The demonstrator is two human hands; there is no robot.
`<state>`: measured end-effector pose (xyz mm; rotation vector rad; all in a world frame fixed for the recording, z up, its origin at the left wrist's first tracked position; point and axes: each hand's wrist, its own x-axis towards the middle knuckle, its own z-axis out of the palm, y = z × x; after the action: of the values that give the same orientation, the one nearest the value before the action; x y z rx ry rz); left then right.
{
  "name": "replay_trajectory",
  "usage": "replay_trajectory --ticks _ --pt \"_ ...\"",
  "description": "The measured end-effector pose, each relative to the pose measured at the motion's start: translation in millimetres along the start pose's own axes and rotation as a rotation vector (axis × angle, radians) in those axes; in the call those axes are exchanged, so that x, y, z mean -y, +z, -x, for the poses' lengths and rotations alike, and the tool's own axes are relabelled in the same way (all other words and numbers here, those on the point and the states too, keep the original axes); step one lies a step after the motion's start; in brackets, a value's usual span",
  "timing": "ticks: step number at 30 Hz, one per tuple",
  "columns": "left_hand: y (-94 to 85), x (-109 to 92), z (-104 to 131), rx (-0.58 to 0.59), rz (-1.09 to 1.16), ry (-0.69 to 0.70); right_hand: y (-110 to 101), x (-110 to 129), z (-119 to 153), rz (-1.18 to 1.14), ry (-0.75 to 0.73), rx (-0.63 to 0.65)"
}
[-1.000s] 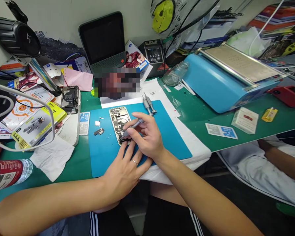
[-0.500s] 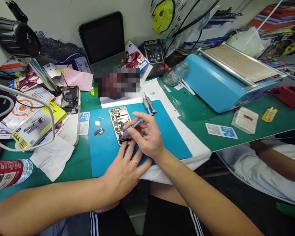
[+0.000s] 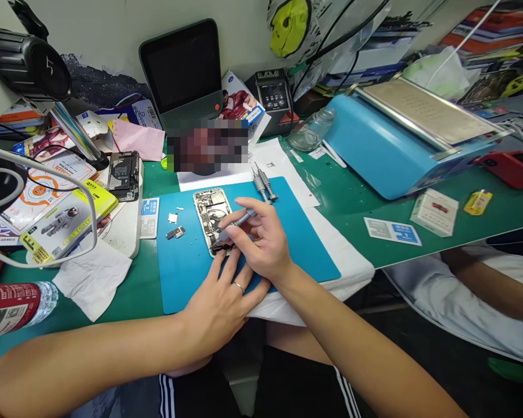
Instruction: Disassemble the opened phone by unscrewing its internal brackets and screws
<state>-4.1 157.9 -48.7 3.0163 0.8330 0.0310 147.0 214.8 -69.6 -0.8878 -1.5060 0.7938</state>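
Note:
An opened phone (image 3: pixel 206 210) with bare inner parts lies on a blue mat (image 3: pixel 296 244). My right hand (image 3: pixel 264 238) grips a grey screwdriver (image 3: pixel 245 218), slanted down to the phone's lower end; its tip is hard to make out. Spread fingers of my left hand (image 3: pixel 222 293) rest on the mat, their tips at the phone's bottom edge. To the phone's left lie a small dark part (image 3: pixel 176 233), a small white metal piece (image 3: pixel 173 217) and several tiny screws. Two more grey screwdrivers (image 3: pixel 264 184) lie at the mat's top edge.
Left stand boxes (image 3: pixel 70 223), another opened phone (image 3: pixel 124 176), crumpled tissue (image 3: pixel 93 278) and a bottle (image 3: pixel 17 307). Behind are a dark screen (image 3: pixel 181 67) and a glass jar (image 3: pixel 311 130). Right are a blue machine (image 3: pixel 375 151), a white box (image 3: pixel 434 212) and a seated person's arm (image 3: pixel 492 284).

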Motion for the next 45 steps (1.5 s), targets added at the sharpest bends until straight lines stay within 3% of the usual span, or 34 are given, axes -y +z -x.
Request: replay_trajectory --ticks 45 --pt "-1.1 -0.5 -0.7 0.014 -0.002 0.000 -0.5 3.0 -0.4 0.009 0.023 -0.001"
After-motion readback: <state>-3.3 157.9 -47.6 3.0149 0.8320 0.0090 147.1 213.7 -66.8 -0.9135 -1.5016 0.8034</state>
